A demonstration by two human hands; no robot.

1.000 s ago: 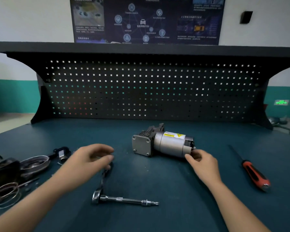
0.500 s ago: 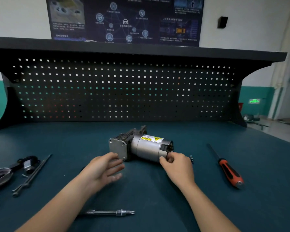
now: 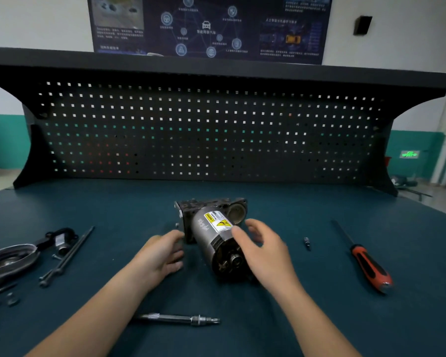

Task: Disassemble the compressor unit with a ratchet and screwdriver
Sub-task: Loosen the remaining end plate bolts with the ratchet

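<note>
Lying nearest, a socket extension bar (image 3: pixel 178 319) sits untouched on the bench (image 3: pixel 319 318). Beyond it both hands flank the compressor unit (image 3: pixel 211 235), which rests mid-bench with its motor end toward the near edge. The left hand (image 3: pixel 162 256) lies relaxed against its left side; the right hand (image 3: pixel 263 249) arches loosely beside the cylinder, fingers spread, clamping nothing. This looks like a repositioning step that exposes the end fasteners. Next, one hand should steady the body while the other fetches a tool, probably the screwdriver (image 3: pixel 366 264) well to the right. A pegboard (image 3: pixel 216 130) stands farthest.
</note>
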